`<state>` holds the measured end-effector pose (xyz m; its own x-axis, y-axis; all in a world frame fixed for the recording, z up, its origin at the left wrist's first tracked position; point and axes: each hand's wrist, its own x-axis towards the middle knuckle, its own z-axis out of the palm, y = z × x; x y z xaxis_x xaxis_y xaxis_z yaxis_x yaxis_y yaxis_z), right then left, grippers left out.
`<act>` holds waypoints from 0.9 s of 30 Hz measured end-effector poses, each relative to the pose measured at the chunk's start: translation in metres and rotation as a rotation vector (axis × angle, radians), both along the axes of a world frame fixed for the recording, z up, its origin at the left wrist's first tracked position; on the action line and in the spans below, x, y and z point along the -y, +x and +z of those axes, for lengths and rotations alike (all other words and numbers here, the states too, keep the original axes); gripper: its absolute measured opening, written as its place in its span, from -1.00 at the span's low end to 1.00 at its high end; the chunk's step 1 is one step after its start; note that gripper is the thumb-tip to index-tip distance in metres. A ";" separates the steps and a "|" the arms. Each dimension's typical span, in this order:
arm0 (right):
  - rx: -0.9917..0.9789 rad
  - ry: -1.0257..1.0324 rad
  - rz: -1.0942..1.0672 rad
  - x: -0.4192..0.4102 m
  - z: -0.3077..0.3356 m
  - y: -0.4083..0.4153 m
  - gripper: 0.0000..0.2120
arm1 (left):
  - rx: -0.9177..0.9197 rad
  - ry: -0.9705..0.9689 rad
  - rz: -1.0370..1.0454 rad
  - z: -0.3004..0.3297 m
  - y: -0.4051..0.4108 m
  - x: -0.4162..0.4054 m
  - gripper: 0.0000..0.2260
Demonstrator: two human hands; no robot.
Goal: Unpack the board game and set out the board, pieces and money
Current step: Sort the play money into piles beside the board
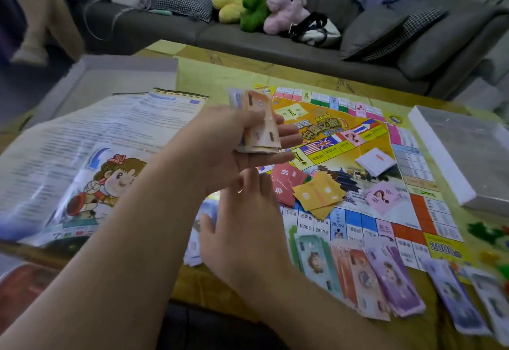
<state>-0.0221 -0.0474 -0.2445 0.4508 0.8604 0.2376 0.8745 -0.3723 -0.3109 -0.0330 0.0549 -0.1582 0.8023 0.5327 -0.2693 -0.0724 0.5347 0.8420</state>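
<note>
We hold a bunch of paper money (259, 123) in our left hand (234, 143), with the thumb and fingers curled round it, up above the game board (358, 173). Our right hand (242, 228) is lower down, just under the left one, with its fingers straight and holding nothing. The board lies flat on the yellow table (220, 289). On the board we see a heap of red cards (286, 184), some orange cards (319, 194) touching them, a pink card (382, 196) and a small white stack of cards (376, 160). Along the near edge of the board, more money lies in little piles: a green pile (316, 264), a red pile (358, 275) and a purple pile (394, 280), side by side. A big rule sheet (82, 156) lies to the left of the board. A grey box (462, 154) sits at the right. Three soft toys (259, 2) sit on the sofa (275, 43) behind the table.
</note>
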 end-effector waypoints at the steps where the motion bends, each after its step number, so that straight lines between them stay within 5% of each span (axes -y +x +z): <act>1: -0.059 0.002 -0.028 0.009 0.007 0.008 -0.64 | 0.022 0.011 -0.026 0.000 0.003 0.003 -0.72; 5: -0.574 0.028 -0.168 0.067 0.041 0.063 -0.81 | 0.094 0.073 -0.100 0.000 0.009 0.023 -0.75; 8: -0.843 0.211 -0.212 0.119 0.061 0.118 -0.74 | 0.096 0.106 -0.198 -0.004 0.020 0.050 -0.77; 11: -1.043 0.444 -0.155 0.154 0.071 0.151 -0.88 | 0.067 0.158 -0.317 -0.012 0.033 0.084 -0.78; 14: -0.997 0.506 -0.108 0.168 0.062 0.163 -0.65 | 0.029 0.214 -0.367 -0.021 0.044 0.115 -0.81; 21: -0.830 0.504 -0.189 0.190 0.052 0.178 -0.76 | -0.022 0.041 -0.358 -0.025 0.064 0.142 -0.80; 27: -0.921 0.481 -0.183 0.192 0.050 0.182 -0.95 | -0.086 0.213 -0.358 -0.033 0.072 0.143 -0.84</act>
<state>0.1601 -0.2395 -0.1946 0.7442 0.6670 0.0350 0.1681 -0.1364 -0.9763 0.0388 -0.0885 -0.1914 0.9263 0.2755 -0.2570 0.1613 0.3263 0.9314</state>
